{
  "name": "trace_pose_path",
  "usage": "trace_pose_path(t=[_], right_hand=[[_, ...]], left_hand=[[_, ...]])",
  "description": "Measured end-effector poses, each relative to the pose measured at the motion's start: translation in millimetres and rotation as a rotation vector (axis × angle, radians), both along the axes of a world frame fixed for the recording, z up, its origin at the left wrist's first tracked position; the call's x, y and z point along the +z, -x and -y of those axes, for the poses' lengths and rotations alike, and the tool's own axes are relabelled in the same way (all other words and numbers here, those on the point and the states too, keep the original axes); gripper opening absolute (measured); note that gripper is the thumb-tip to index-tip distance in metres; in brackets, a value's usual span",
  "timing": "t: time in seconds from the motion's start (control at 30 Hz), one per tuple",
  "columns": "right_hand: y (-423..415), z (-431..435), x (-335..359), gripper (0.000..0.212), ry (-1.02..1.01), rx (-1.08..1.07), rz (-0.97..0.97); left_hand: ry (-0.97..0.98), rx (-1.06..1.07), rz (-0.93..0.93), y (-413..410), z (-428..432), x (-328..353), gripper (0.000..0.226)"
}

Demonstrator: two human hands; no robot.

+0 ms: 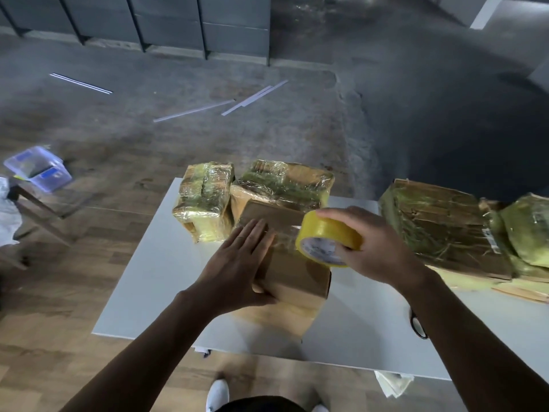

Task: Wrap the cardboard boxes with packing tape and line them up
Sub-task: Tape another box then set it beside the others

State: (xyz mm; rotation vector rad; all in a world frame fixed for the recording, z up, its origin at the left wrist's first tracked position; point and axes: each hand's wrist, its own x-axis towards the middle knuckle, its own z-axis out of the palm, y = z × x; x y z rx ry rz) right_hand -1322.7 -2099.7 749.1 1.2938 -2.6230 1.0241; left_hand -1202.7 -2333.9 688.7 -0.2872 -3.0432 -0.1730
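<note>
A plain brown cardboard box [292,275] stands on the white table [148,278] in front of me. My left hand [237,263] lies flat on its top left, fingers straight, thumb down the near side. My right hand [374,248] grips a yellow roll of packing tape [326,236] at the box's right top edge; a clear strip runs from the roll across the box top. Behind stand two taped boxes, a small one [205,200] and a wider one [285,182]. Taped boxes [439,224] lie at the right.
A clear plastic tub [38,168] sits on a low stand at the left. White strips [252,98] lie on the concrete floor beyond the table. A dark ring-shaped object [419,325] rests on the table beside my right forearm. Papers [392,382] hang under the table's near edge.
</note>
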Motion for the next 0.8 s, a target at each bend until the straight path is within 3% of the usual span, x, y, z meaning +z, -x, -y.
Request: trace_pose_path(t=[0.13, 0.23, 0.33, 0.8], right_hand=[[9.9, -32.4, 8.1, 0.061, -0.168, 0.002, 0.057], [13.6, -52.0, -2.2, 0.056, -0.367, -0.009, -0.064], [16.7, -63.8, -14.6, 0.059, -0.501, 0.006, 0.055], [10.6, -54.6, -41.1, 0.061, -0.453, 0.019, 0.173]], left_hand=[[0.01, 0.009, 0.004, -1.2, -1.6, -0.4, 0.123], [0.003, 0.011, 0.007, -1.9, -3.3, 0.7, 0.121], [0.026, 0.005, 0.006, -2.8, -2.4, 2.4, 0.119], [0.262, -0.02, 0.112, 12.2, -49.2, 10.1, 0.12]])
